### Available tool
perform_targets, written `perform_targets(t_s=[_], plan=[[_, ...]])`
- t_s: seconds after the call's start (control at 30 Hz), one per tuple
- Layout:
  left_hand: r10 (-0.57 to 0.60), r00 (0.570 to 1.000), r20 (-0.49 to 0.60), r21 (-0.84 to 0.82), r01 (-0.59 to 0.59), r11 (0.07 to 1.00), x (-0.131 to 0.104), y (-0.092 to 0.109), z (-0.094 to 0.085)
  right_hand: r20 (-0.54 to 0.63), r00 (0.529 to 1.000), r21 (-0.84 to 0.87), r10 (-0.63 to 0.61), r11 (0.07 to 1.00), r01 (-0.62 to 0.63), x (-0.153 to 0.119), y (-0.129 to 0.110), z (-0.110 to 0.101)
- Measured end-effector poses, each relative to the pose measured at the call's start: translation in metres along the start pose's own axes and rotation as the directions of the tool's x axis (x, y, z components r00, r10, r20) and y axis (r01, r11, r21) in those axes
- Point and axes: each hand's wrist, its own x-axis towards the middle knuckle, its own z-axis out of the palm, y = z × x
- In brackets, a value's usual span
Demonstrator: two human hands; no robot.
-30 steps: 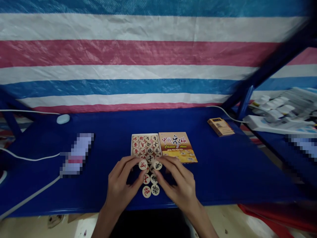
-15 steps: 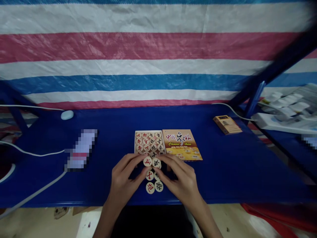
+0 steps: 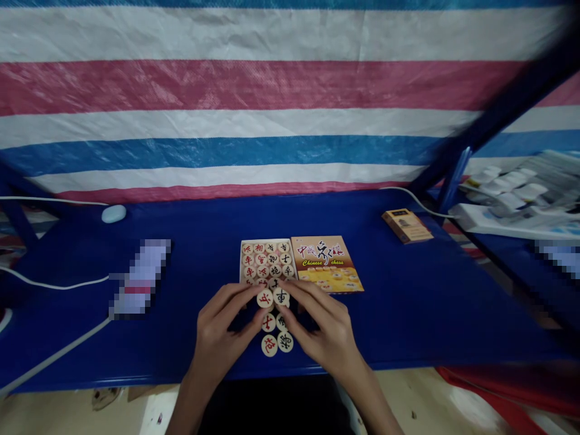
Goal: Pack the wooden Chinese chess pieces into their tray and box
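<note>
My left hand (image 3: 229, 326) pinches a round piece with a red character (image 3: 264, 298) between thumb and fingers. Beside it, my right hand (image 3: 319, 323) grips a piece with a black character (image 3: 281, 296). Both are held just in front of an open box (image 3: 241, 260) filled with rows of round red and black pieces; its front row is partly hidden by my fingers. Nearer the table edge lie two red pieces (image 3: 269, 345) on the left and two black ones (image 3: 285, 341) on the right, one partly covered by my right thumb.
A Chinese chess lid (image 3: 326, 264) lies right of the box. Further right is a small brown packet (image 3: 406, 226). On the left are a blurred phone (image 3: 145, 275) with a cable and a pale oval case (image 3: 113, 213). A power strip (image 3: 507, 223) stands at the right.
The view has shifted slightly, moving the scene a little to the left. The black-character piece in my right hand has turned a little; both hands keep their grips.
</note>
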Motion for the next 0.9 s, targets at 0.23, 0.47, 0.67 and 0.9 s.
perform_targets(t_s=[0.23, 0.47, 0.67, 0.9], plan=[[0.057, 0.996, 0.072, -0.020, -0.055, 0.998, -0.0027, -0.0046, 0.0006, 0.013, 1.000, 0.015, -0.015, 1.000, 0.015, 0.0009, -0.0010, 0.0008], [-0.047, 0.997, 0.068, -0.066, 0.051, 0.997, -0.0037, -0.0043, 0.0003, -0.001, 1.000, 0.019, -0.013, 1.000, 0.013, -0.0007, 0.0001, 0.0008], [-0.036, 0.998, 0.050, -0.114, 0.041, 0.993, -0.0011, -0.0039, -0.0006, -0.022, 1.000, 0.022, -0.006, 1.000, 0.007, -0.0030, 0.0001, 0.0006], [-0.037, 0.998, 0.052, -0.100, 0.042, 0.994, -0.0024, -0.0061, -0.0022, -0.008, 1.000, 0.037, 0.000, 0.999, 0.000, -0.0035, 0.0012, 0.0006]])
